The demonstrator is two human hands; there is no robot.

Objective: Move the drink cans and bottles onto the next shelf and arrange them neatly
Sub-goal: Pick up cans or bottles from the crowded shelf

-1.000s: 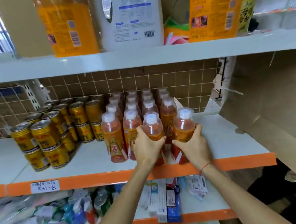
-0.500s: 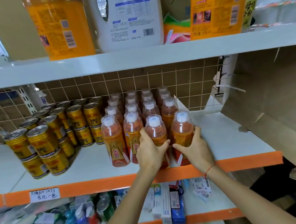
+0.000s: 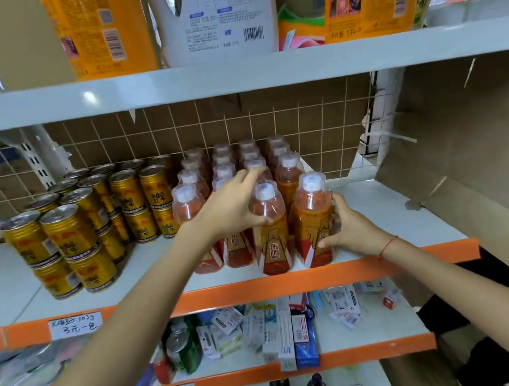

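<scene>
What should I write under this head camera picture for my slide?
Two hands, left hand and right hand, straighten orange drink bottles beside stacked gold cans.

Orange drink bottles (image 3: 248, 190) with white caps and clear shrink sleeves are standing upright in four rows on the white shelf (image 3: 393, 221) with the orange front lip; the two front right bottles, one (image 3: 271, 236) beside the other (image 3: 313, 227), are sitting nearest the lip. Gold drink cans (image 3: 92, 223) are standing just left of the bottles, stacked two high in rows running back toward the wire grid
</scene>
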